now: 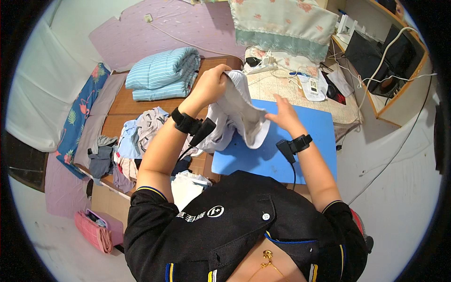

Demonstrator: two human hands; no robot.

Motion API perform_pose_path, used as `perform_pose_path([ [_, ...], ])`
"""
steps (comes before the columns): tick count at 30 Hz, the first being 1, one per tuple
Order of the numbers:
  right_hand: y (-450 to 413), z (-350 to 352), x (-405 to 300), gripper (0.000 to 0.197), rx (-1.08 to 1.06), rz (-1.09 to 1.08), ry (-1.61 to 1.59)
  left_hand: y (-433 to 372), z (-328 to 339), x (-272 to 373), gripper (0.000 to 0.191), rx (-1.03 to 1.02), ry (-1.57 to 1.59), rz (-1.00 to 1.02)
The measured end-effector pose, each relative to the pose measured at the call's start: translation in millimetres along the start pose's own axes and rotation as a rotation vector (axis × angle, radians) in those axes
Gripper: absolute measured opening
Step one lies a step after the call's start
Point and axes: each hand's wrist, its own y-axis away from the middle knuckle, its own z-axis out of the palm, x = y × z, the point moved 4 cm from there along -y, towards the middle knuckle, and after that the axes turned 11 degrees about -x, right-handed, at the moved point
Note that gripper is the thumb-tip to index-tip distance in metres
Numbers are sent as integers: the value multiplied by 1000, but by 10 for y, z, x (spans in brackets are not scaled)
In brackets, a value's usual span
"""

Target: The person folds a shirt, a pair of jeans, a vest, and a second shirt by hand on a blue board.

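A white garment [243, 105] with an elastic-looking waistband hangs from my left hand [211, 83], whose fingers are closed on its upper edge. The lower part of the cloth hangs over the left side of a blue board [310, 141]. My right hand [283, 112] is raised above the board with its fingers apart. Its thumb is at the right edge of the garment; whether it touches or pinches the cloth I cannot tell. Both wrists wear black straps with small devices.
Crumpled clothes [130, 141] lie on the brown mat [119, 102] at left, and white cloth [186, 190] near my body. Behind them is a folded blue striped quilt [162, 74]. Cables and a power strip [260, 67] lie beyond the board. A pink bin [114, 227] stands at lower left.
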Motion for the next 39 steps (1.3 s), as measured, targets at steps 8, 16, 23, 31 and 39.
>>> perform_pose_path([
  [8, -207, 560, -385, 36, -372, -61, -5, -32, 42, -14, 26, -19, 41, 101],
  [16, -510, -341, 58, 27, 114, -5, -414, 247, 115, -1015, 23, -199, -502, -84],
  [23, -597, -404, 219, 26, 177, 18, -485, 442, -4, -1526, 18, -198, -320, -355],
  [31, -512, -400, -181, 26, 64, -128, -561, 299, 737, -861, 41, -342, -83, 208],
  [39, -269, -561, -395, 29, -75, -242, -413, 213, 928, -603, 27, -294, -250, 360],
])
